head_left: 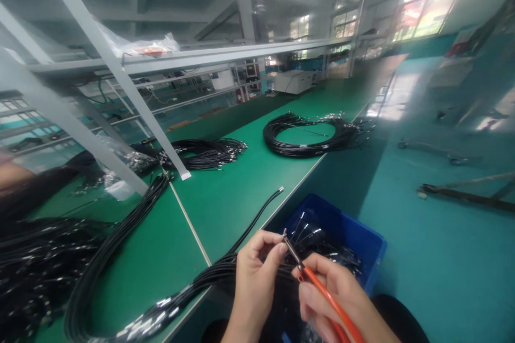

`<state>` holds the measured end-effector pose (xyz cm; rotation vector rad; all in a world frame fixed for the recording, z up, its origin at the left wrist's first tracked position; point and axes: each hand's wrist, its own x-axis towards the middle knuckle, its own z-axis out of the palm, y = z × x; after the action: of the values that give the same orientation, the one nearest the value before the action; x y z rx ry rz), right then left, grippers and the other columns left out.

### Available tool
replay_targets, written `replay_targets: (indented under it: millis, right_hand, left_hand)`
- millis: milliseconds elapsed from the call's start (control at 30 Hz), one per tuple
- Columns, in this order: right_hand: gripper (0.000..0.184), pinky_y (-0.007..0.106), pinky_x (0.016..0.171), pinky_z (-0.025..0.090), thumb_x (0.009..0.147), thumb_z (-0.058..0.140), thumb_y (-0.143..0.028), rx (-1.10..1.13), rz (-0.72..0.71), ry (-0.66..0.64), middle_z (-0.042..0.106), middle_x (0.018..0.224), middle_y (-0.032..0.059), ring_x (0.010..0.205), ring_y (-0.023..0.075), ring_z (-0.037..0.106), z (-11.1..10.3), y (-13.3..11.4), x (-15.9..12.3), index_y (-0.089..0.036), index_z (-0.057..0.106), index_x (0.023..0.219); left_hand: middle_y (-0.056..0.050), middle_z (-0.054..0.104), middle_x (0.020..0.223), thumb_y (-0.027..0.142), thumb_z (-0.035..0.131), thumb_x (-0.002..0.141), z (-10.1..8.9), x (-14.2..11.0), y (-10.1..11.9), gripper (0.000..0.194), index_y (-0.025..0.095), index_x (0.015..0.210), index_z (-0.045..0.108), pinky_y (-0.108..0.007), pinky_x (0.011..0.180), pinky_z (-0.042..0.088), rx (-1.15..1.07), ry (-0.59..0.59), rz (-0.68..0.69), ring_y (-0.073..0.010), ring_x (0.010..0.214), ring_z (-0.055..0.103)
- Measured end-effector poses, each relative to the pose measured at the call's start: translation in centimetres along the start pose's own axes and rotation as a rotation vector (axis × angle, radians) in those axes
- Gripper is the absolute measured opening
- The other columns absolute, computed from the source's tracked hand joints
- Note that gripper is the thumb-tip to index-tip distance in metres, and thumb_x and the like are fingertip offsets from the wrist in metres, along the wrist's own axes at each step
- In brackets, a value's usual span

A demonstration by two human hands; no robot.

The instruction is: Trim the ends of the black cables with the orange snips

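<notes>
My right hand (336, 292) is wrapped round a pair of orange-handled pliers (328, 296). Their narrow dark jaws point up and left to the fingertips of my left hand (256, 276). Thumb and forefinger of that left hand pinch a small metal piece (285, 232) at the jaw tips; its exact kind is too small to tell. Behind my left hand a bundle of black cables (213, 274) runs along the table edge and curves away to the left. One cable (257, 217) with a silvery end sticks out from it over the green tabletop (225, 198).
Below my hands stands a blue bin (374, 257) holding cables and plastic bags. Coiled black cables (306, 149) lie farther along the table, with another coil (209, 154) by a white shelf post (132, 96). A cable heap (48, 273) fills the left. A blurred person's arm (14, 174) shows there.
</notes>
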<state>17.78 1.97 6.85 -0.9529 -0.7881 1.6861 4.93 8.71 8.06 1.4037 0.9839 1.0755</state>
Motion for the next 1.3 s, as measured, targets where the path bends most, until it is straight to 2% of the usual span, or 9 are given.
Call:
replay_targets:
  millis: [400, 533, 667, 767, 833, 900, 1100, 1200, 1300]
  right_hand:
    - [0.041, 0.016, 0.027, 0.028, 0.071, 0.068, -0.048, -0.054, 0.029, 0.048, 0.064, 0.054, -0.0012, 0.024, 0.003, 0.04, 0.1, -0.8, 0.5, -0.016, 0.048, 0.086]
    - [0.026, 0.018, 0.031, 0.029, 0.073, 0.065, -0.036, -0.204, 0.079, 0.111, 0.061, 0.052, -0.0038, 0.027, 0.0048, 0.041, -0.2, -0.4, 0.3, -0.018, 0.048, 0.082]
    - [0.022, 0.021, 0.048, 0.038, 0.064, 0.07, -0.017, -0.318, -0.093, 0.296, 0.055, 0.054, -0.0064, 0.049, 0.0096, 0.051, -0.4, 0.3, -0.2, -0.019, 0.054, 0.078]
    - [0.032, 0.025, 0.06, 0.045, 0.064, 0.073, -0.022, -0.259, -0.284, 0.525, 0.06, 0.067, -0.0039, 0.063, 0.0145, 0.056, -0.2, 0.2, -0.1, -0.023, 0.053, 0.089]
    - [0.038, 0.027, 0.068, 0.047, 0.062, 0.076, -0.026, -0.196, -0.382, 0.599, 0.063, 0.074, -0.0017, 0.073, 0.0173, 0.059, 0.0, -0.3, 0.3, -0.024, 0.052, 0.092]
    - [0.04, 0.026, 0.068, 0.047, 0.063, 0.077, -0.028, -0.107, -0.405, 0.602, 0.064, 0.078, -0.0007, 0.074, 0.0168, 0.06, 0.2, -0.9, 0.8, -0.024, 0.051, 0.094]
    - [0.038, 0.021, 0.047, 0.041, 0.065, 0.076, -0.03, 0.005, -0.35, 0.581, 0.057, 0.062, -0.0051, 0.051, 0.0105, 0.053, 0.6, -1.5, 2.1, -0.022, 0.05, 0.091]
    - [0.043, 0.024, 0.056, 0.048, 0.057, 0.081, -0.027, -0.044, -0.357, 0.659, 0.059, 0.068, -0.0031, 0.061, 0.0145, 0.058, 0.6, -1.0, 2.4, -0.021, 0.051, 0.088]
    - [0.046, 0.029, 0.068, 0.051, 0.054, 0.082, -0.026, -0.05, -0.391, 0.635, 0.061, 0.071, -0.0015, 0.068, 0.0175, 0.061, 0.4, -0.5, 2.3, -0.022, 0.052, 0.089]
  left_hand:
    - [0.001, 0.064, 0.07, 0.024, 0.063, 0.077, 0.2, 0.1, -0.6, 0.005, 0.018, 0.075, 0.063, -0.024, 0.064, 0.045, 0.126, -0.011, 0.064, -0.0146, 0.067, 0.058]
    - [0.0, 0.064, 0.069, 0.023, 0.061, 0.078, 0.4, 0.2, -0.5, 0.005, 0.019, 0.075, 0.063, -0.024, 0.063, 0.045, 0.223, 0.011, 0.101, -0.0158, 0.066, 0.058]
    - [0.0, 0.062, 0.068, 0.02, 0.06, 0.077, 0.8, 0.1, 0.1, 0.006, 0.019, 0.072, 0.063, -0.025, 0.062, 0.043, 0.359, 0.053, 0.17, -0.0169, 0.065, 0.058]
    - [0.0, 0.061, 0.067, 0.018, 0.06, 0.077, 1.0, -0.1, 0.3, 0.007, 0.019, 0.071, 0.062, -0.025, 0.061, 0.042, 0.422, 0.036, 0.216, -0.0167, 0.064, 0.057]
    - [0.0, 0.06, 0.067, 0.017, 0.06, 0.077, 1.1, -0.2, 0.3, 0.007, 0.02, 0.071, 0.061, -0.024, 0.06, 0.042, 0.443, 0.005, 0.242, -0.0162, 0.063, 0.057]
    - [0.0, 0.059, 0.067, 0.016, 0.059, 0.078, 1.3, -0.5, 0.4, 0.008, 0.02, 0.071, 0.061, -0.023, 0.059, 0.041, 0.473, -0.02, 0.263, -0.0155, 0.063, 0.057]
    - [-0.001, 0.056, 0.064, 0.017, 0.056, 0.079, 1.9, -1.2, 0.6, 0.012, 0.02, 0.068, 0.061, -0.024, 0.054, 0.037, 0.653, 0.002, 0.37, -0.0151, 0.058, 0.053]
    - [-0.002, 0.055, 0.065, 0.017, 0.055, 0.08, 2.0, -1.3, 0.4, 0.013, 0.019, 0.068, 0.061, -0.024, 0.055, 0.036, 0.722, 0.011, 0.387, -0.0154, 0.059, 0.053]
    - [-0.001, 0.056, 0.066, 0.017, 0.055, 0.08, 1.5, -1.0, 0.3, 0.012, 0.019, 0.069, 0.059, -0.023, 0.055, 0.038, 0.633, -0.015, 0.3, -0.0144, 0.059, 0.054]
